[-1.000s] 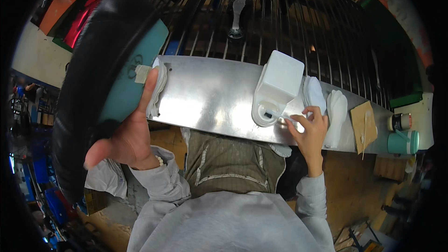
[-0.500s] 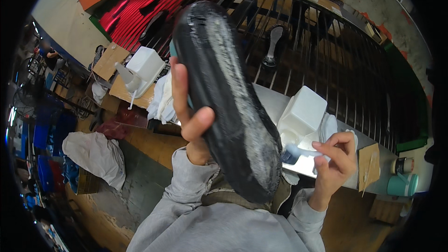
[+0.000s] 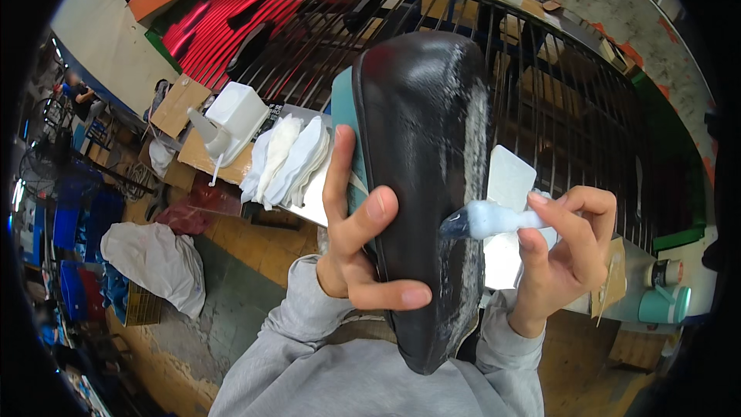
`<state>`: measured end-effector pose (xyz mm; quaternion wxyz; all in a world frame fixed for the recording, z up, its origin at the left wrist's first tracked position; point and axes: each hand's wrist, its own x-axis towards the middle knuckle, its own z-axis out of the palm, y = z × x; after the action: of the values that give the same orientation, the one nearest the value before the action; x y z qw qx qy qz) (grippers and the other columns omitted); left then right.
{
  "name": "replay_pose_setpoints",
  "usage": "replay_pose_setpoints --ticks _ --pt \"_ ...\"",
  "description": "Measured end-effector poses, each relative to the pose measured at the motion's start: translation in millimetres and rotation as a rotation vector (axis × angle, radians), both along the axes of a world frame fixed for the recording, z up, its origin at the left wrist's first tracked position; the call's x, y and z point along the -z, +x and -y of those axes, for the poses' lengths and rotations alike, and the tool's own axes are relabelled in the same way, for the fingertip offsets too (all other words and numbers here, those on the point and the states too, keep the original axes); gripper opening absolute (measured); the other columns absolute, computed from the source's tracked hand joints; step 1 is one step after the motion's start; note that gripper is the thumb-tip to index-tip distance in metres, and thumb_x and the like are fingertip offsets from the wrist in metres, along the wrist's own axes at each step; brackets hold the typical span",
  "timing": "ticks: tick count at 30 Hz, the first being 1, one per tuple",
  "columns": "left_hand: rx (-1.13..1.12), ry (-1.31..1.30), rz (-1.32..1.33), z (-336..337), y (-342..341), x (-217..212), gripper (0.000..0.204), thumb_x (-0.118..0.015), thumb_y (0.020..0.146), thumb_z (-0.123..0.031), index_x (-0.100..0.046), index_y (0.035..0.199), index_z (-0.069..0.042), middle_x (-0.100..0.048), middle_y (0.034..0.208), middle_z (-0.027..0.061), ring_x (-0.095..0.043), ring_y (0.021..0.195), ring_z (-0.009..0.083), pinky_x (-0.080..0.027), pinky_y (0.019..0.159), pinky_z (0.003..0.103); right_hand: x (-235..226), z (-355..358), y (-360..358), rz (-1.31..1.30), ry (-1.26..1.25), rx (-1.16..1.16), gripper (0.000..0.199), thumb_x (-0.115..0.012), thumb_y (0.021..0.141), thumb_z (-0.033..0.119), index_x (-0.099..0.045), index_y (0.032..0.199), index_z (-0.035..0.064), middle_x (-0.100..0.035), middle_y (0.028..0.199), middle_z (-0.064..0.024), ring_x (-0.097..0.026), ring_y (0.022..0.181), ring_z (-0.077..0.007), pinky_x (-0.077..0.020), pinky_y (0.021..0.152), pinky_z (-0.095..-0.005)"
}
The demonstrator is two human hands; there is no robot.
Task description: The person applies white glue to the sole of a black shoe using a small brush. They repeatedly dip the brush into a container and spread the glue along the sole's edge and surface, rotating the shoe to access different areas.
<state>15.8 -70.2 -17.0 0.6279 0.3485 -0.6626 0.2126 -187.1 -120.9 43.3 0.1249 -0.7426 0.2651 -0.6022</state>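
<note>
My left hand [image 3: 363, 239] grips a black leather shoe upper [image 3: 417, 147] stretched over a teal last [image 3: 345, 106], held upright with the toe end at the top. Its fingers wrap round the left side. A rough greyish-white band runs down the upper's right edge, next to the sole side. In my right hand [image 3: 571, 251] is a small brush [image 3: 494, 220] with a pale, whitish handle, pinched between thumb and fingers. The brush's dark, wet-looking bristles touch the upper's side beside that band. Behind the hand, a white plastic container [image 3: 510, 174] is partly hidden.
Beyond lies a conveyor of dark metal rods [image 3: 571, 108], red-lit at the far left, carrying dark shoe parts. Left of me are folded white cloths [image 3: 289, 158], a white container [image 3: 235, 112] and a white bag [image 3: 154, 262]. A teal mug [image 3: 664, 306] stands at the right.
The upper has turned from showing its underside to showing its side, and moved slightly right. My right hand has risen, bringing the brush against the upper's side.
</note>
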Motion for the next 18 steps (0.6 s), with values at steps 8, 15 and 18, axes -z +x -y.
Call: replay_pose_setpoints --ticks 8,15,18 --pt "0.048 -0.034 0.082 -7 -15 -4 0.084 -0.079 0.077 -0.011 -0.037 0.139 -0.049 -0.032 0.156 0.0055 -0.035 0.133 0.065 -0.047 0.112 0.06 -18 14 -3 0.084 -0.087 0.062 0.041 -0.093 0.062 0.018 -0.08 0.098 0.0049 -0.051 0.095 -0.0041 -0.051 0.079 -0.015 -0.0407 0.066 -0.0253" --pt "0.073 -0.052 0.101 -9 -23 -4 0.094 -0.084 0.07 -0.007 -0.038 0.137 -0.055 -0.036 0.154 -0.0008 -0.035 0.13 0.0703 -0.047 0.111 0.063 -32 29 -7 0.125 -0.144 0.104 0.041 -0.094 0.062 0.021 -0.08 0.097 0.0052 -0.052 0.094 -0.0035 -0.051 0.082 -0.0139 -0.0399 0.067 -0.025" --pt "0.06 -0.05 0.119 -11 -23 -6 0.097 -0.085 0.068 -0.005 -0.039 0.137 -0.054 -0.038 0.153 -0.0014 -0.037 0.13 0.0691 -0.047 0.111 0.062 -28 36 -14 0.132 -0.165 -0.022 0.045 -0.095 0.059 0.031 -0.08 0.096 0.0086 -0.051 0.092 -0.0023 -0.049 0.079 -0.0128 -0.0373 0.065 -0.0239"
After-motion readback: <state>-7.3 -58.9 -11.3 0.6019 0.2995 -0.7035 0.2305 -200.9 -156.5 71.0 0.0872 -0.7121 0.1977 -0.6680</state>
